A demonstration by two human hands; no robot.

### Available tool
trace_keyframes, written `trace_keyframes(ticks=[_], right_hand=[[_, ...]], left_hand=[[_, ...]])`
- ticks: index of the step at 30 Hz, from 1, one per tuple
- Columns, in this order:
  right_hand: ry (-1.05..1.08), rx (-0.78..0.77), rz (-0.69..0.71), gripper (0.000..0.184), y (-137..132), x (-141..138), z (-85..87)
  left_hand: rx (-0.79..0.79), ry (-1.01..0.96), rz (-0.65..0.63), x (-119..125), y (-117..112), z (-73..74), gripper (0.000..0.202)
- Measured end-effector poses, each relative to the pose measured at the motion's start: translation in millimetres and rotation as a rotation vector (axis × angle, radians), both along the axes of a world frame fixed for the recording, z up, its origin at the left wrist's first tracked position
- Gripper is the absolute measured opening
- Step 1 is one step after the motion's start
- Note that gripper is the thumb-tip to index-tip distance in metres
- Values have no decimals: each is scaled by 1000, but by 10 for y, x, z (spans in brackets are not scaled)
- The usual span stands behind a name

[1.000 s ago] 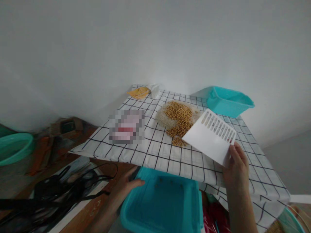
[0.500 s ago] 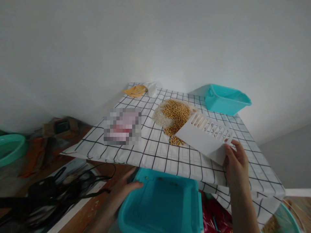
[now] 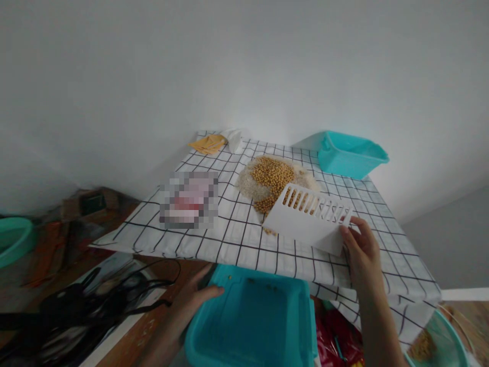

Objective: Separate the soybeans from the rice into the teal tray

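Note:
My right hand [image 3: 361, 250] grips the right end of a white slotted plastic scraper [image 3: 305, 220], which stands on edge on the checked tablecloth [image 3: 244, 239] just in front of a pile of soybeans [image 3: 273, 176] mixed with white rice. My left hand [image 3: 196, 295] holds the left rim of a teal plastic tub [image 3: 254, 323] below the table's front edge. A few beans lie inside the tub.
A second teal tub [image 3: 349, 153] sits at the table's back right. A yellow cloth [image 3: 208, 143] and white packet lie at the back. A blurred pink item [image 3: 189, 199] rests on the left. Black cables [image 3: 80, 306] cover the floor on the left.
The scraper has tipped from a raised slant down to stand on the cloth and shifted left toward the beans. My left hand stays on the tub.

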State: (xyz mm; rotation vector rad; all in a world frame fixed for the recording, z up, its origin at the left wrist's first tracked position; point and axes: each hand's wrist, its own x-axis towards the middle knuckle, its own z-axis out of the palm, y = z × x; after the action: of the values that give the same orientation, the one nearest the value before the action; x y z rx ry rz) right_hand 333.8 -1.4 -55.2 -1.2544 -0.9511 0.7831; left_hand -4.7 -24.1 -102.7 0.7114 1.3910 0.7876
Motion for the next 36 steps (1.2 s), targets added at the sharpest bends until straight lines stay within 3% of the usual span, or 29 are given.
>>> trace_keyframes(ticks=[6, 13, 21, 24, 27, 30, 36], right_hand=[[49, 6, 22, 21, -14, 8, 16], [126, 44, -73, 23, -18, 24, 34], [48, -13, 41, 28, 2, 43, -4], [30, -18, 47, 29, 0, 42, 2], [47, -29, 67, 28, -10, 28, 14], [65, -37, 112, 26, -23, 7, 29], [73, -35, 136, 25, -37, -27, 69]], left_hand=[[-42, -15, 16, 2, -14, 16, 41], [-31, -5, -24, -3, 7, 45, 38], [-28, -62, -27, 95, -44, 90, 51], [-17, -55, -64, 210, -92, 166, 60], [20, -138, -142, 340, -138, 295, 52], [7, -112, -138, 428, -153, 399, 50], [-28, -147, -123, 432, -169, 439, 57]])
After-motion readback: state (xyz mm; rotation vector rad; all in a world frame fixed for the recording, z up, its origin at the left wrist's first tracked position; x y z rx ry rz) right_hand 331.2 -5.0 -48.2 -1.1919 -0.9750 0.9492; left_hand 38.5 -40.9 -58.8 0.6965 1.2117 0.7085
